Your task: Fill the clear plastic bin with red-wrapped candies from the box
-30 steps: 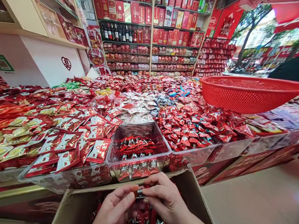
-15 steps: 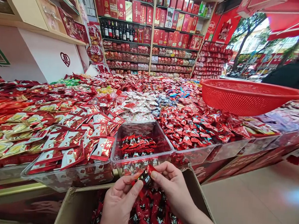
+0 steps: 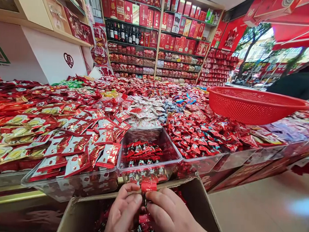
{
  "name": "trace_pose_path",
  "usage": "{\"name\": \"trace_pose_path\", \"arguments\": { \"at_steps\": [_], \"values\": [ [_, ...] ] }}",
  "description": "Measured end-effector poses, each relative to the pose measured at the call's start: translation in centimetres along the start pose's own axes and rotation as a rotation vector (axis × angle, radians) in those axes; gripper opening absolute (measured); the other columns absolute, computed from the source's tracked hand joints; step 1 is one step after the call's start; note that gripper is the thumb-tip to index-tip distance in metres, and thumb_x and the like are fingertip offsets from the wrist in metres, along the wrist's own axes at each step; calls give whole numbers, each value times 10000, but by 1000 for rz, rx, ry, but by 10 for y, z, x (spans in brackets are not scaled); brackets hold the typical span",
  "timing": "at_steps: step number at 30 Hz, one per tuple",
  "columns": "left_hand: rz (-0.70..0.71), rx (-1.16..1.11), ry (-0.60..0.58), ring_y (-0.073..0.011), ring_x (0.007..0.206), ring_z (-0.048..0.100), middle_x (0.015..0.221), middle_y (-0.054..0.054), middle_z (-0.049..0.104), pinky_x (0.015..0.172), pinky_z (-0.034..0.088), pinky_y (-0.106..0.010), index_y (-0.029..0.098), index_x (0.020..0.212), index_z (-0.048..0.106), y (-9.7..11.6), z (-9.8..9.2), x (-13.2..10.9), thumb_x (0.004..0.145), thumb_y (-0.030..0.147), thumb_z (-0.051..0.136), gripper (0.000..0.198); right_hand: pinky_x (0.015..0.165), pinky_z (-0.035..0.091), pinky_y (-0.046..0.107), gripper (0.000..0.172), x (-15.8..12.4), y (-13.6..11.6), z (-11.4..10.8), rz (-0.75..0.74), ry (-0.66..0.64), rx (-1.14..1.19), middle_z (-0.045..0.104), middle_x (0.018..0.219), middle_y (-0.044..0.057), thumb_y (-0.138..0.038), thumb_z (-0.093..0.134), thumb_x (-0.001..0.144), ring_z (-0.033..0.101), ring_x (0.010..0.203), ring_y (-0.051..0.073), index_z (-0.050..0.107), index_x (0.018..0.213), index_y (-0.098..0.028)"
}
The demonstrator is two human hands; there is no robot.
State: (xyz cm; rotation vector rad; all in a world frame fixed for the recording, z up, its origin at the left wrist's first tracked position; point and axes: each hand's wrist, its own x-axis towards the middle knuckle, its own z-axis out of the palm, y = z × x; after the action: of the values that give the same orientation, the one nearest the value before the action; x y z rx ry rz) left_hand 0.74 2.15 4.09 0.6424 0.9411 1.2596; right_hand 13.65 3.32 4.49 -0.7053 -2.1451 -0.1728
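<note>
Above the open cardboard box (image 3: 73,216), my left hand (image 3: 124,209) and my right hand (image 3: 170,211) meet with their fingers closed. Between them is a small red-and-black wrapped candy (image 3: 149,187), its red end poking up past the fingertips; both hands pinch it, though the fingers cover much of it. Loose candies (image 3: 140,230) of the same look lie in the box below, partly hidden by the hands. Just beyond stands a clear plastic bin (image 3: 178,158), holding rows of these candies (image 3: 144,148) in its lower part.
Heaps of red-and-white packets (image 3: 77,143) lie left of the bin, with red packets (image 3: 194,134) on its right. A red mesh basket (image 3: 256,107) rests on the right-hand heaps. Shelves (image 3: 158,38) stand behind; a person in dark clothes (image 3: 295,83) is at far right.
The hands have lowered slightly and come closer together. The candy between them has turned from slanting to more upright, and my right fingers now cover more of it.
</note>
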Motion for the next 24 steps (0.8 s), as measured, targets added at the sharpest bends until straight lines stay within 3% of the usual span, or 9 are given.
{"name": "trace_pose_path", "arguments": {
  "at_steps": [2,5,9,12,16,18,20,24],
  "values": [
    [-43,43,-34,-92,439,478,558,37,566,421,354,-185,217,935,486,2,-1,2,635,350,622,355,541,416,197,134,-3,0,2,16,5,15,585,753,63,-112,442,755,469,615,101,523,862,-116],
    [-20,250,-23,-78,402,432,493,55,543,399,313,-168,211,1014,441,-1,-4,6,660,373,598,419,473,382,169,116,-13,0,8,37,-22,74,526,582,9,-178,424,783,426,513,79,527,814,-135],
    [62,354,-4,-98,476,494,517,47,563,480,374,-180,205,1019,457,-2,-7,6,672,395,575,412,412,333,180,173,-17,0,1,-47,-196,59,481,506,-16,-256,414,807,374,451,80,527,703,-176],
    [19,337,11,-101,387,476,472,54,538,405,353,-188,207,1033,451,-2,-16,6,699,441,516,413,461,365,179,146,3,7,-25,-31,-348,123,514,538,-10,-256,435,795,418,491,80,542,727,-184],
    [-59,534,-31,-88,380,441,475,52,513,383,331,-180,180,935,501,-14,-47,15,692,450,502,364,595,399,195,165,53,40,-42,139,-325,32,549,763,27,-144,361,801,486,683,93,519,770,-179],
    [-73,694,-90,-99,447,459,526,44,511,439,375,-201,177,856,533,-25,-63,20,690,411,503,289,649,396,240,140,75,68,-30,115,-380,-131,534,817,62,-130,376,772,485,749,128,515,767,-143],
    [20,887,-135,-118,516,480,561,30,518,498,395,-214,185,795,553,-33,-73,22,722,375,457,225,675,387,278,114,89,96,-8,67,-520,-312,529,746,66,-134,403,754,486,741,155,514,728,-124],
    [134,1183,-341,-136,631,530,663,8,599,594,397,-201,209,784,578,-37,-81,19,761,323,409,205,591,392,251,172,97,135,33,16,-803,-434,532,802,83,-108,352,776,523,709,157,514,836,-119]
  ]
}}
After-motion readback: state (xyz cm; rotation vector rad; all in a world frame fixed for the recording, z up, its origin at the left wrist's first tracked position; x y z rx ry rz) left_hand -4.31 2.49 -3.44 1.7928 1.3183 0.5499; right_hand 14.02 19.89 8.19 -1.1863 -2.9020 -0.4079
